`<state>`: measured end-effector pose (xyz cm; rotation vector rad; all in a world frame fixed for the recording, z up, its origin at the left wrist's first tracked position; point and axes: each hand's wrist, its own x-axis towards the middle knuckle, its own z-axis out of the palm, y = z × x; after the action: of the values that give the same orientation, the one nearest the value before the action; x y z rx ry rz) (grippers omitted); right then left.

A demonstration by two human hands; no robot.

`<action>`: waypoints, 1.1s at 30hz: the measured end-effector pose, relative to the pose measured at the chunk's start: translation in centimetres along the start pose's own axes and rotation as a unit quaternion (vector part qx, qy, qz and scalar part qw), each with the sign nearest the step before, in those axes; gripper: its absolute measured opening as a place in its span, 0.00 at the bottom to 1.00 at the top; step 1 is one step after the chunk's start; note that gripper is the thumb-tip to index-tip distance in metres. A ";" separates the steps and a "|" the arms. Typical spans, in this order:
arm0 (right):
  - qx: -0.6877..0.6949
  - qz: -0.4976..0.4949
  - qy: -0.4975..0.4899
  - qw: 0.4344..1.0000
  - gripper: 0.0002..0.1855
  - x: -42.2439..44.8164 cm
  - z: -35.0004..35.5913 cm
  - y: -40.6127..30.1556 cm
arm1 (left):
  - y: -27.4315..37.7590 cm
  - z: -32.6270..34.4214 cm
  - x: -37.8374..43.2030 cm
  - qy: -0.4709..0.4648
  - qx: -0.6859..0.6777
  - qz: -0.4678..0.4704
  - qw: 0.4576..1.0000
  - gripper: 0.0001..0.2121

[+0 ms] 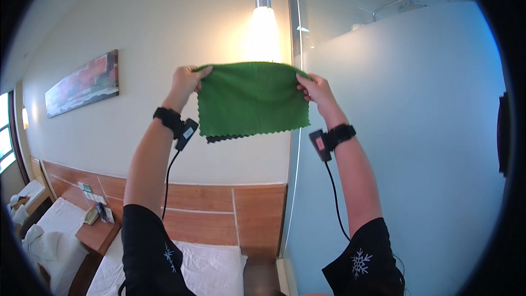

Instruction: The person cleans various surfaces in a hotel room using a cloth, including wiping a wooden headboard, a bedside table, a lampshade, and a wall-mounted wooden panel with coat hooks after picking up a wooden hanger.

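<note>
Both arms reach up and forward, with a green cloth (254, 98) with zigzag-cut edges hanging between the hands. My left hand (190, 80) pinches its upper left corner, thumb in front. At the upper right corner, my right hand (315, 90) grips it in the same way. A dark zigzag edge (225, 138) shows below the cloth's lower left part. Behind the cloth's top edge a lit pendant lamp (263, 35) hangs from a cord. Each wrist wears a black strap with a small cabled box.
A frosted glass partition (402, 139) stands at right, with a shower head (412, 6) behind it. Below are a wooden headboard (197, 197), white beds (209, 261) and a bedside table (96, 234) with a telephone (91, 216). A painting (84, 84) hangs on the left wall.
</note>
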<state>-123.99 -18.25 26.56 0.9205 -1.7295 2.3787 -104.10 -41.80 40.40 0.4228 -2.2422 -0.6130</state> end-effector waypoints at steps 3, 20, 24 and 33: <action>0.019 0.012 -0.052 0.998 0.21 3.1 -0.2 -3.2 | 1.2 -2.3 2.2 0.024 -0.054 0.017 0.998 0.14; 0.092 -0.281 -0.006 0.955 0.34 10.4 1.0 -15.6 | 11.6 3.2 7.8 0.162 -0.073 0.368 0.913 0.56; -0.010 -0.338 -0.097 0.936 0.55 10.8 3.9 -14.8 | 12.3 3.6 8.9 0.161 -0.024 0.330 0.930 0.58; -0.185 -0.183 -0.291 0.921 0.47 9.0 5.4 -12.8 | 10.9 5.2 8.0 -0.004 -0.167 0.257 0.952 0.47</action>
<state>-124.18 -20.95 42.91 1.8041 -1.8569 1.5551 -114.41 -34.96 47.99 -0.3266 -2.0793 -0.6883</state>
